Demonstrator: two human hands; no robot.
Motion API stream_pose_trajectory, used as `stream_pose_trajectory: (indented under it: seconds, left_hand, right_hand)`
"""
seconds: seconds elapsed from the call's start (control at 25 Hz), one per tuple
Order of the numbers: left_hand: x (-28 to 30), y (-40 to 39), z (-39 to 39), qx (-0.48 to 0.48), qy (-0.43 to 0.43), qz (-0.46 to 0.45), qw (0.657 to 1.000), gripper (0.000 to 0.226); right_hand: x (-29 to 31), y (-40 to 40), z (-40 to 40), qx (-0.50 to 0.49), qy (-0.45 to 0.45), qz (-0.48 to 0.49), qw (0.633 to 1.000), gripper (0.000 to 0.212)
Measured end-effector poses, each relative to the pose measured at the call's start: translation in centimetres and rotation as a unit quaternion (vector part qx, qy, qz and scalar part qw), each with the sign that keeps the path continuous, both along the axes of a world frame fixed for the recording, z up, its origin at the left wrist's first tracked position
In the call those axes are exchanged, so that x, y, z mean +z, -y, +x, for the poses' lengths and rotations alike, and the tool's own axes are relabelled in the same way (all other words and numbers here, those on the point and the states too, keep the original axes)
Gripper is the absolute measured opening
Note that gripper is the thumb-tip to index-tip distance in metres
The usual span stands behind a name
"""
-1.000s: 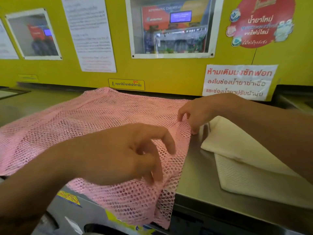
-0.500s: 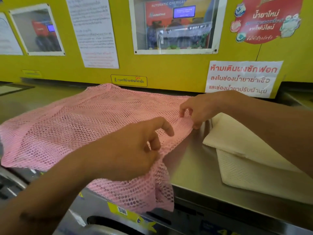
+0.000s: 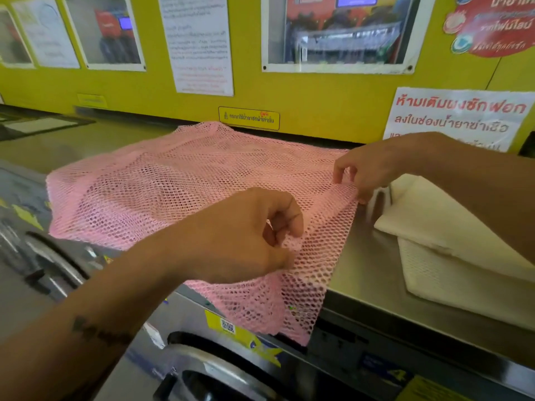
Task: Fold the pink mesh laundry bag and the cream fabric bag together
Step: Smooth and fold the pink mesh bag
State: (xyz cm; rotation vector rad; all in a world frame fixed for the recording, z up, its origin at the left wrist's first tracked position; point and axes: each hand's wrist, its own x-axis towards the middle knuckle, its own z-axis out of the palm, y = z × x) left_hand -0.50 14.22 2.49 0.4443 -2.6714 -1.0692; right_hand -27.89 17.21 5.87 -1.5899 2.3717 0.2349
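On the steel top (image 3: 364,264), both hands pinch the pink mesh bag (image 3: 179,186).

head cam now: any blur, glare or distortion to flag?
Head view: the pink mesh bag and both hands, left and right, are fairly sharp; wall posters smeared, text unreadable; washer front blurred; soft glare on the steel top; wide-angle bend at edges.
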Motion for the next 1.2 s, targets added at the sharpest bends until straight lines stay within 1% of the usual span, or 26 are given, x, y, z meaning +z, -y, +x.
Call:
stream_pose_trajectory:
  seconds: [0.04,0.16,0.2,0.24,0.32,0.36,0.4,0.48,0.52,0.56,0.64,0.72,0.84,0.92,1.04,1.12,1.2]
  left_hand:
    - [0.1,0.0,0.1,-0.005,0.001,0.0,1.0,0.027]
    - [1.3,-0.1,0.5,-0.026,0.004,0.094,0.995,0.039]
    - [1.8,-0.2,0.5,-0.026,0.003,0.102,0.994,0.036]
    - [2.0,-0.4,0.4,-0.012,-0.012,0.07,0.997,0.028]
    - [2.1,-1.3,-0.1,0.039,-0.061,-0.038,0.997,0.005]
    - [1.8,-1.9,-0.6,0.053,-0.073,-0.081,0.993,0.009]
    - [1.4,-2.8,-1.2,0.057,-0.06,-0.108,0.991,0.02]
    - [0.0,-4.5,-2.5,0.059,0.015,-0.17,0.984,0.04]
    - [-0.8,-4.9,-3.1,0.058,0.049,-0.204,0.976,0.045]
    - [-1.3,-5.1,-3.5,0.06,0.058,-0.222,0.971,0.044]
    - [-1.3,-4.3,-4.1,0.063,0.041,-0.22,0.973,0.042]
    - [-1.0,-3.4,-4.1,0.051,0.05,-0.214,0.974,0.054]
    - [-0.2,-2.5,-3.6,0.018,0.05,-0.191,0.98,0.06]
    - [0.3,-1.9,-3.0,-0.005,0.041,-0.159,0.986,0.061]
    - [0.6,0.0,-1.8,-0.013,0.001,-0.148,0.989,0.062]
    - [0.7,1.4,-0.8,-0.011,-0.036,-0.169,0.985,0.058]
    - [1.1,3.4,0.6,-0.006,-0.064,-0.194,0.979,0.048]
  right_hand:
    - [0.0,-0.1,0.0,0.0,0.003,-0.001,1.0,0.049]
    - [0.0,-0.5,0.0,-0.002,0.006,-0.007,1.0,0.05]
    - [0.0,-0.6,0.0,-0.002,0.003,-0.008,1.0,0.05]
    - [0.0,-0.7,0.1,-0.001,0.0,-0.009,1.0,0.051]
    - [0.1,-0.8,0.2,0.003,-0.008,-0.008,1.0,0.052]
    - [0.2,-0.8,0.2,0.004,-0.009,-0.009,1.0,0.053]
    - [0.2,-0.8,0.1,0.005,-0.01,-0.01,1.0,0.054]
    - [0.1,-0.9,-0.1,0.013,-0.017,-0.022,1.0,0.053]
    - [0.0,-1.0,-0.3,0.015,-0.018,-0.031,0.999,0.051]
    - [-0.1,-1.1,-0.4,0.015,-0.014,-0.043,0.999,0.048]
    - [-0.2,-1.4,-0.5,0.017,-0.009,-0.063,0.998,0.045]
    - [-0.4,-1.4,-0.5,0.023,-0.008,-0.075,0.997,0.042]
    - [-0.7,-1.4,-0.3,0.039,-0.009,-0.092,0.995,0.032]
    - [-0.9,-1.4,0.1,0.056,-0.033,-0.092,0.994,0.026]
    - [-1.4,-1.0,0.5,0.056,-0.091,-0.102,0.989,0.031]
    - [-1.7,-0.2,0.6,0.065,-0.183,-0.135,0.972,0.032]
    - [-1.6,1.5,0.3,0.089,-0.279,-0.167,0.941,0.028]
